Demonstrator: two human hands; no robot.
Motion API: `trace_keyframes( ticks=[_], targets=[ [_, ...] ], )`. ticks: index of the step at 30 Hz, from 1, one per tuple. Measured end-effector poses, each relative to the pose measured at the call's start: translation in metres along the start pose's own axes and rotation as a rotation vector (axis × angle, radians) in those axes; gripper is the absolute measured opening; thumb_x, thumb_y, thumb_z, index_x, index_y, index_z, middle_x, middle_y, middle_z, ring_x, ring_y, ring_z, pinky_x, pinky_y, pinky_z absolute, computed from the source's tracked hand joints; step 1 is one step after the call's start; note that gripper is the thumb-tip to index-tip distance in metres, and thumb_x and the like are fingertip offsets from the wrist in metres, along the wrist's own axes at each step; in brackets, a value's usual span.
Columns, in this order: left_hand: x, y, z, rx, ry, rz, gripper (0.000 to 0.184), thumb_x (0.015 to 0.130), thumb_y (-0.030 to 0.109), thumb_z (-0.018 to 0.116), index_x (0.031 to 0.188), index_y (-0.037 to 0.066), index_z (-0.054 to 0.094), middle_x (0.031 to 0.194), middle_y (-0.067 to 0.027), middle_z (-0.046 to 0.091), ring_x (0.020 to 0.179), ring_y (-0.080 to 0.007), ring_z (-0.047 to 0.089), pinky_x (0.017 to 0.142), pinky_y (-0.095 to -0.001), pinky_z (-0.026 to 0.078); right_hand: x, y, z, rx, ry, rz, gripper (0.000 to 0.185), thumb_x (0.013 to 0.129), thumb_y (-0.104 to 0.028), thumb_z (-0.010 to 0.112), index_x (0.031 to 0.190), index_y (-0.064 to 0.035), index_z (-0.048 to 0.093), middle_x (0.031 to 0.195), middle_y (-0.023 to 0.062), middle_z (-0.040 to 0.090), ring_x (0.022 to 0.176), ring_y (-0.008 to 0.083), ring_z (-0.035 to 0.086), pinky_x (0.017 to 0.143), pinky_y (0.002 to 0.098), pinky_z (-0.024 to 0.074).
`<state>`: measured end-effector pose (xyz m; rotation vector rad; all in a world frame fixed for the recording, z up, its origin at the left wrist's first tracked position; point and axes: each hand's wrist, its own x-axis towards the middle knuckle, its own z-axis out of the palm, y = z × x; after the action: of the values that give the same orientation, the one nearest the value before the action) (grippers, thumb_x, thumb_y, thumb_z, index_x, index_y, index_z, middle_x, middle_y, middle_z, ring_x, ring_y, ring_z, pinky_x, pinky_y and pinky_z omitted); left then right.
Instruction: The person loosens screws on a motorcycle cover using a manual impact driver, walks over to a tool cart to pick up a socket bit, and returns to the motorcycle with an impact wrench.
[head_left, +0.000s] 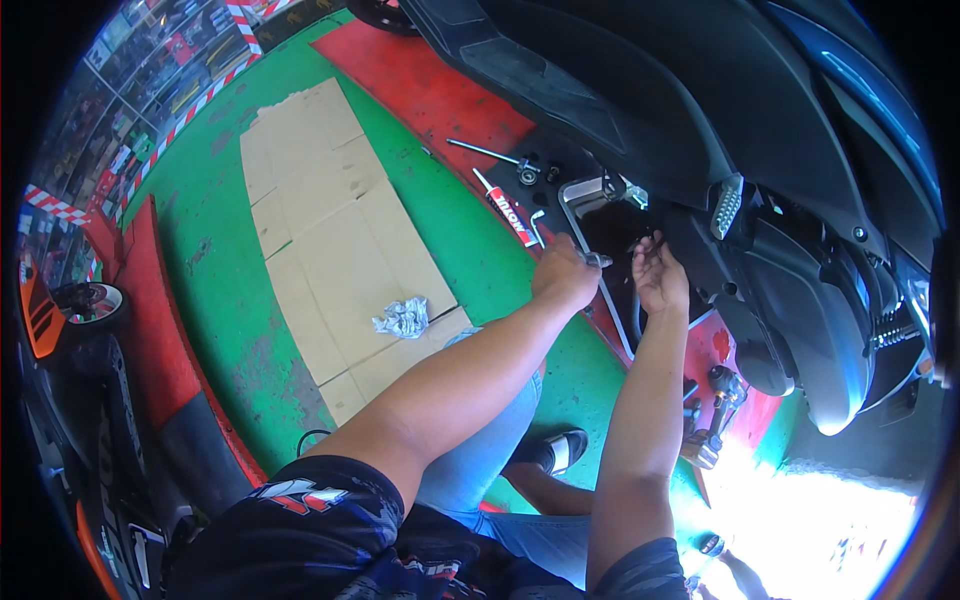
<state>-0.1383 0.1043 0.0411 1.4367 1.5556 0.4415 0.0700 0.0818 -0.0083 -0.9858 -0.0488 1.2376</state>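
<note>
My left hand (pixel 566 274) is closed round a silver metal piece (pixel 598 259); only its end shows past my fingers, so its kind is unclear. Just to the right, my right hand (pixel 660 277) is raised with curled fingertips together at the dark underside of a scooter (pixel 620 90). Whatever small thing it may pinch is hidden. A bent silver bar (pixel 575 212) runs beside both hands. Near my left hand lie a hex key (pixel 537 226) and a red and white nozzle tube (pixel 507 210). Beyond them is a long-handled ratchet (pixel 490 153) with small round parts by its head.
The scooter stands over a red platform (pixel 440 85). A cordless impact driver (pixel 722 400) rests at the platform's near end. Left of me, flattened cardboard (pixel 310 210) covers green floor (pixel 210 250), with a crumpled grey rag (pixel 403 318) on it. Another motorcycle (pixel 90 420) stands far left.
</note>
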Motion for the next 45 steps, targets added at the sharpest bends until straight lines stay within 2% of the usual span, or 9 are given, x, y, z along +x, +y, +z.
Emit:
trace_keyframes(
  ticks=[9, 17, 29, 32, 34, 37, 41, 44, 45],
  targets=[
    [0.005, -0.002, 0.000, -0.002, -0.012, -0.004, 0.042, 0.085, 0.025, 0.074, 0.115, 0.000, 0.057, 0.111, -0.0222, 0.068, 0.106, -0.0377, 0.068, 0.090, -0.0463, 0.054, 0.018, 0.014, 0.010, 0.137, 0.169, -0.110, 0.024, 0.107, -0.022, 0.049, 0.117, -0.0047, 0.062, 0.100, 0.0069, 0.065, 0.091, 0.0202, 0.065, 0.081, 0.0311, 0.0555],
    [0.008, -0.008, 0.003, -0.006, -0.001, -0.022, 0.046, 0.083, 0.027, 0.076, 0.115, 0.000, 0.057, 0.109, -0.0217, 0.069, 0.105, -0.0377, 0.069, 0.089, -0.0457, 0.054, 0.014, 0.017, 0.027, 0.200, 0.254, -0.165, 0.009, 0.101, -0.014, 0.060, 0.100, -0.0051, 0.060, 0.086, 0.0041, 0.061, 0.071, 0.0142, 0.060, 0.055, 0.0205, 0.0458],
    [0.029, -0.029, 0.014, -0.230, 0.214, 0.044, 0.043, 0.076, 0.023, 0.078, 0.105, -0.002, 0.058, 0.091, -0.0194, 0.070, 0.087, -0.0361, 0.070, 0.079, -0.0434, 0.054, -0.021, 0.059, 0.006, -0.210, 0.350, -0.167, 0.011, 0.092, -0.022, 0.061, 0.094, -0.0109, 0.060, 0.071, 0.0005, 0.054, 0.050, 0.0100, 0.045, 0.040, 0.0235, 0.0290],
    [0.024, -0.025, 0.009, -0.157, 0.266, 0.092, 0.042, 0.076, 0.022, 0.078, 0.105, -0.001, 0.058, 0.092, -0.0195, 0.070, 0.088, -0.0360, 0.070, 0.079, -0.0433, 0.054, -0.004, 0.105, -0.051, -0.793, 0.409, -0.150, 0.019, 0.090, -0.024, 0.062, 0.099, -0.0082, 0.066, 0.079, 0.0079, 0.067, 0.059, 0.0208, 0.062, 0.047, 0.0324, 0.0468],
    [0.022, -0.024, 0.009, -0.138, 0.259, 0.087, 0.041, 0.076, 0.021, 0.077, 0.105, -0.001, 0.058, 0.092, -0.0199, 0.070, 0.088, -0.0361, 0.070, 0.079, -0.0433, 0.054, 0.002, 0.134, -0.082, -1.492, 0.410, -0.420, 0.025, 0.089, -0.026, 0.063, 0.102, -0.0054, 0.070, 0.094, 0.0201, 0.073, 0.083, 0.0365, 0.072, 0.074, 0.0447, 0.0576],
    [0.025, -0.023, 0.010, -0.108, 0.251, 0.081, 0.041, 0.076, 0.021, 0.077, 0.105, -0.001, 0.059, 0.093, -0.0205, 0.070, 0.088, -0.0356, 0.070, 0.079, -0.0430, 0.054, 0.002, 0.145, -0.092, -1.612, 0.401, -0.230, 0.040, 0.087, -0.035, 0.065, 0.114, -0.0067, 0.070, 0.112, 0.0260, 0.069, 0.113, 0.0427, 0.064, 0.100, 0.0481, 0.0492],
    [0.029, -0.028, 0.012, -0.079, 0.213, 0.076, 0.043, 0.075, 0.021, 0.077, 0.107, -0.002, 0.060, 0.095, -0.0208, 0.070, 0.089, -0.0331, 0.071, 0.076, -0.0421, 0.054, 0.003, 0.154, -0.100, -1.653, 0.422, -0.378, 0.030, 0.088, -0.029, 0.063, 0.102, -0.0035, 0.071, 0.105, 0.0284, 0.069, 0.103, 0.0459, 0.066, 0.094, 0.0515, 0.0520],
    [0.022, -0.023, 0.007, -0.134, 0.143, 0.040, 0.043, 0.074, 0.019, 0.078, 0.106, -0.003, 0.060, 0.093, -0.0179, 0.070, 0.084, -0.0313, 0.070, 0.073, -0.0410, 0.055, -0.008, 0.143, -0.097, -1.619, 0.458, -0.336, 0.025, 0.091, -0.023, 0.062, 0.102, -0.0014, 0.070, 0.105, 0.0268, 0.070, 0.096, 0.0371, 0.071, 0.086, 0.0460, 0.0566],
    [0.023, -0.023, 0.007, -0.131, 0.132, 0.059, 0.043, 0.074, 0.019, 0.078, 0.106, -0.003, 0.060, 0.093, -0.0179, 0.070, 0.084, -0.0313, 0.070, 0.073, -0.0410, 0.055, -0.016, 0.133, -0.094, -1.186, 0.427, -0.150, 0.023, 0.094, -0.019, 0.059, 0.106, -0.0022, 0.068, 0.098, 0.0217, 0.070, 0.092, 0.0344, 0.071, 0.082, 0.0430, 0.0568]
  ],
)
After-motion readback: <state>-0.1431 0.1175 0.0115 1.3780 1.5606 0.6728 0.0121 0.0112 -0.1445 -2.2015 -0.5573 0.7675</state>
